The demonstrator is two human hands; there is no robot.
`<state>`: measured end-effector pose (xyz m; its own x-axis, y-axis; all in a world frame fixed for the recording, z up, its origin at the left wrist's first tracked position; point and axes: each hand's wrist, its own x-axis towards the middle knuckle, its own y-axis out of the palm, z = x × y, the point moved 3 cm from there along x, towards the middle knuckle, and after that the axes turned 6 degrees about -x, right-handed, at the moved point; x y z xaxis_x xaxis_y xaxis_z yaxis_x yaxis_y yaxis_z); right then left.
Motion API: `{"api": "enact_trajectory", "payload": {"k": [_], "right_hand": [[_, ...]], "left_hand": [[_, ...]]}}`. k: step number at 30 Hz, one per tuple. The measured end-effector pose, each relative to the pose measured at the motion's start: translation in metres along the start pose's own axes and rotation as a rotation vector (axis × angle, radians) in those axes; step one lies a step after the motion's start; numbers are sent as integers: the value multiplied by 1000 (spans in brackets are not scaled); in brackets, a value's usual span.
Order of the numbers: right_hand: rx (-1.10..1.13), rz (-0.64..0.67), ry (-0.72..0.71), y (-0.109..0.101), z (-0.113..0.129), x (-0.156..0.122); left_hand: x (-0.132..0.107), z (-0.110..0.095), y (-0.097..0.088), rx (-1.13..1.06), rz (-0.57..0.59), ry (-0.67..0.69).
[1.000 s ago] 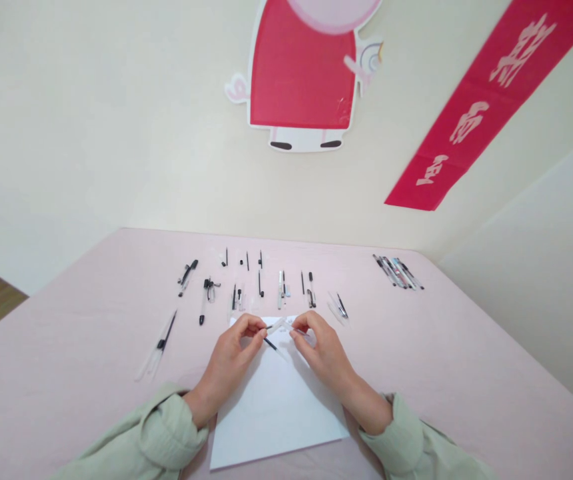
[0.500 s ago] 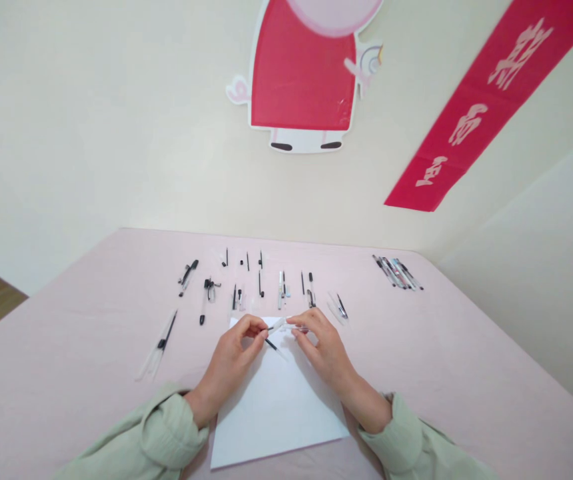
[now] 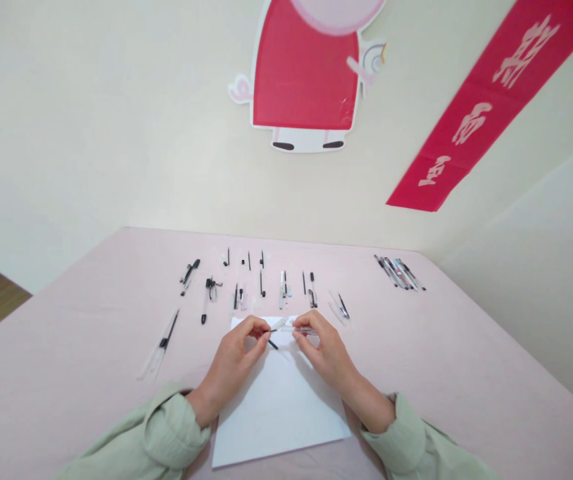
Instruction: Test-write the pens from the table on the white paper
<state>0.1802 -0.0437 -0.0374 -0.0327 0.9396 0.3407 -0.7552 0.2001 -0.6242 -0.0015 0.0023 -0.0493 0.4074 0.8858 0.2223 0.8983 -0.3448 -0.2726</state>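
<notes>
Over the white paper (image 3: 281, 407), both hands hold pen parts in pinched fingertips. My left hand (image 3: 239, 350) is closed on a pen refill (image 3: 273, 345), its dark end sticking out below the fingers and a pale tube running from it. A second thin piece (image 3: 280, 324), dark then whitish, points out of the same pinch. My right hand (image 3: 325, 347), also closed, grips a clear pen barrel (image 3: 307, 330) lying roughly level, its end close to the pale piece. Whether those two touch, I cannot tell.
Beyond the paper, the pink-covered table (image 3: 91, 320) carries several groups of taken-apart pens, such as a black-capped pen (image 3: 203, 303) and a refill with clear parts (image 3: 164, 343). A bundle of whole pens (image 3: 399, 273) lies at the far right. Behind stands the wall (image 3: 166, 133).
My right hand has drawn slightly right, and the gap between the hands' fingertips is a little wider. The view has shifted slightly; both hands keep hold of their parts.
</notes>
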Motion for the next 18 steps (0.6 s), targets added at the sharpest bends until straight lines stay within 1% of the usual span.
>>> {"api": "enact_trajectory", "payload": {"k": [5, 12, 14, 18], "right_hand": [[-76, 18, -58, 0, 1, 0], [-71, 36, -80, 5, 3, -1], [-20, 29, -53, 6, 3, -2], [67, -6, 52, 9, -1, -3]], "left_hand": [[-1, -1, 1, 38, 11, 25], [-3, -2, 4, 71, 51, 48], [-4, -2, 4, 68, 58, 59], [-4, 0, 4, 61, 52, 57]]}}
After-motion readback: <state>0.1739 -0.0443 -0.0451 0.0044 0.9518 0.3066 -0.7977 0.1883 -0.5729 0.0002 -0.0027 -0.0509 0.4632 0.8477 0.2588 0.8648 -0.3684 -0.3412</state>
